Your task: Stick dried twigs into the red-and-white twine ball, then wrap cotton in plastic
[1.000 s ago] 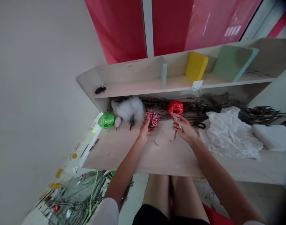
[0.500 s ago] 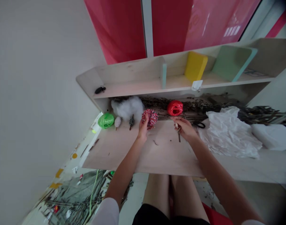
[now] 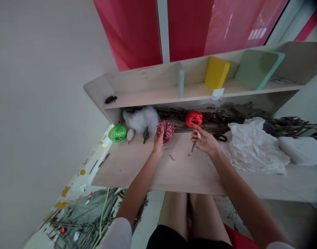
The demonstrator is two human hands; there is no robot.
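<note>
My left hand is closed around a ball of red, white and dark yarn, held just above the desk. My right hand grips a short stick with a pale wrapped part between the fingers. Its index finger reaches up to the lower edge of a red ball of plastic twine; whether it touches cannot be made out. Left of the yarn ball lie a dark striped wrapped stick, a pale wrapped stick, white stuffing and a green twine ball.
Dry twigs run along the back under the shelf. Dark scissor handles show beside my right wrist. Crumpled white paper and a white roll lie at right. More twigs cover the floor at lower left.
My right hand has shifted slightly up and left, its index finger now at the red twine ball. The stick in it has tilted. My left hand stays nearly still with the yarn.
</note>
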